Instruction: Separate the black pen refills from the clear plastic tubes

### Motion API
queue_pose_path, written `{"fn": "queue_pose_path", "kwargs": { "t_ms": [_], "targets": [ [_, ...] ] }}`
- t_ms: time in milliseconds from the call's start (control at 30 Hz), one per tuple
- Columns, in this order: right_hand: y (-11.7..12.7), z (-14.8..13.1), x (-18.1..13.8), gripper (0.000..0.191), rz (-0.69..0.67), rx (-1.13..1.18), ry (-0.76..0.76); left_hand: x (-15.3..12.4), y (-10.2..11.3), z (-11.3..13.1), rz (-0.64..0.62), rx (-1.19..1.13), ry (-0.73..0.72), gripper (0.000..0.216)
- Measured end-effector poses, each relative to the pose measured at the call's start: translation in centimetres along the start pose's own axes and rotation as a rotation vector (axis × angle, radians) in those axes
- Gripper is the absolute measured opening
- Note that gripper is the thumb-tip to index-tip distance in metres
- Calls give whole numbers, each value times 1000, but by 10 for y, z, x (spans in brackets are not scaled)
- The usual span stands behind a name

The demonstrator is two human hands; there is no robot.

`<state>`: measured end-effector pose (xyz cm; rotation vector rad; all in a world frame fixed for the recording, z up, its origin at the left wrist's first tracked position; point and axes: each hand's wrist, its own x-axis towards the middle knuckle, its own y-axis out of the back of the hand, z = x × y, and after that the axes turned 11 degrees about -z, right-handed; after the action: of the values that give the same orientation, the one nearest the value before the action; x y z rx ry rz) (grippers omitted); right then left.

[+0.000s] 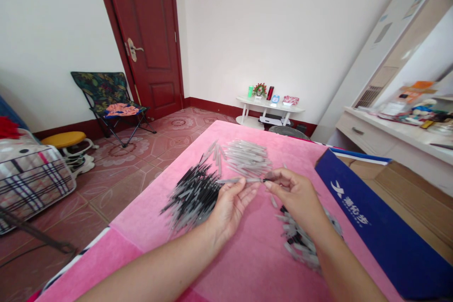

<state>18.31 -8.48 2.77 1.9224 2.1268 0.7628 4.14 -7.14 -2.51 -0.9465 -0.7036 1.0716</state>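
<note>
My left hand is closed in a pinch around a slim grey pen, held level above the pink cloth. My right hand pinches a small dark piece, apparently a pen cap, at the pen's right end. Whether the two are fully joined I cannot tell. Under and left of my left hand lies a heap of black-and-grey pen parts. Behind both hands is a pile of translucent grey pen barrels. Partly hidden by my right forearm is a heap of short grey and black pieces, similar to pen caps.
A pink cloth covers the table. At its right edge stands an open blue cardboard box. Further off are a white drawer unit, a low white stand, a folding chair and a checked bag.
</note>
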Motion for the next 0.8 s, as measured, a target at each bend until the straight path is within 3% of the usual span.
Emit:
{"fn": "queue_pose_path", "kwargs": {
  "t_ms": [567, 667, 800],
  "targets": [
    [-8, 6, 0, 11, -6, 84, -11, -4, 0, 0, -77, 125, -26, 14],
    [-11, 6, -1, 13, -2, -28, -12, -5, 0, -1, -66, 156, -38, 16],
    [-13, 7, -4, 34, 31, -362, 4, -4, 2, -2, -76, 199, -44, 18]
  ]
}}
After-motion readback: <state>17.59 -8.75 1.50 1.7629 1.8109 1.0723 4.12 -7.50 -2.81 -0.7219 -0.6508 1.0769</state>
